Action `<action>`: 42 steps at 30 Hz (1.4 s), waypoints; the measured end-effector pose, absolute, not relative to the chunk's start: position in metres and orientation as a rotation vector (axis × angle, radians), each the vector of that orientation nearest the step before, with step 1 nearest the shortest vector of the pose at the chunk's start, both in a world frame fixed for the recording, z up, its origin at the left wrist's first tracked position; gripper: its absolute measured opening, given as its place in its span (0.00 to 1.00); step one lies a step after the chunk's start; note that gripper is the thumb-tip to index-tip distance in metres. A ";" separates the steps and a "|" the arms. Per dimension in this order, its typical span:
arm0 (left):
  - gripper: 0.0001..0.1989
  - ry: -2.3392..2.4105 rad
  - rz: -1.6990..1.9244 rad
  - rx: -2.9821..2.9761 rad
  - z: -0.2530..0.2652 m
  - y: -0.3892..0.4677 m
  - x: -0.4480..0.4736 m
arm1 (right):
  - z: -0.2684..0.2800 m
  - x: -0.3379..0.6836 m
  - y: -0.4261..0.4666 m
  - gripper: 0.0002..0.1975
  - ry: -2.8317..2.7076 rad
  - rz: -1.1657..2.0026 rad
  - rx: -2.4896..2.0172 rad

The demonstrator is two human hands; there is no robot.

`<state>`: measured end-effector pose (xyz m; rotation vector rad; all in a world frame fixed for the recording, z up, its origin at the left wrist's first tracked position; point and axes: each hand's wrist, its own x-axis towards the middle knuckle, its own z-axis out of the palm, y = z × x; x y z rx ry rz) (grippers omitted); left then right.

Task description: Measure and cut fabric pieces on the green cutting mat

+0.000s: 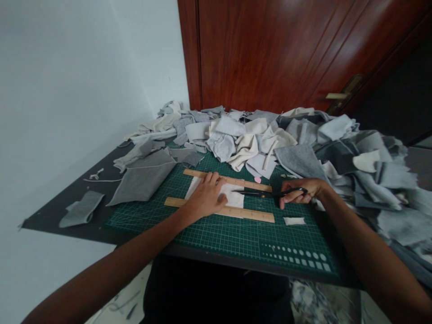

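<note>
A piece of white fabric [236,200] lies between two wooden rulers, the far ruler [249,183] and the near ruler [253,214], which overlap its edges. My left hand [206,198] rests on the fabric with its fingers stretched out, pressing it down. In my right hand [300,190] are black scissors [263,194], fingers through the handles. Their blades point left, and the tip is over the right part of the fabric. Whether the blades are parted is hard to make out. Beyond the far ruler sits a small pink disc [258,180].
A green cutting mat [216,234] covers much of the dark table. Heaped grey and cream fabric scraps [246,144] line its back and right side. At left lie a large grey piece [145,175] and a folded one [83,209]. A small white strip [294,221] is near my right hand.
</note>
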<state>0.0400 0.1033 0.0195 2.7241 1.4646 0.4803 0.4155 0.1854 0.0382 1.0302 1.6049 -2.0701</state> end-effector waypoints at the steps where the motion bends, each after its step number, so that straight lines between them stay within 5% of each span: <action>1: 0.15 1.463 0.484 2.722 0.020 0.103 0.040 | 0.038 0.415 0.185 0.21 1.606 -2.070 1.031; 42: 0.16 1.462 0.500 2.746 0.015 0.103 0.037 | 0.036 0.401 0.189 0.29 1.567 -2.183 0.884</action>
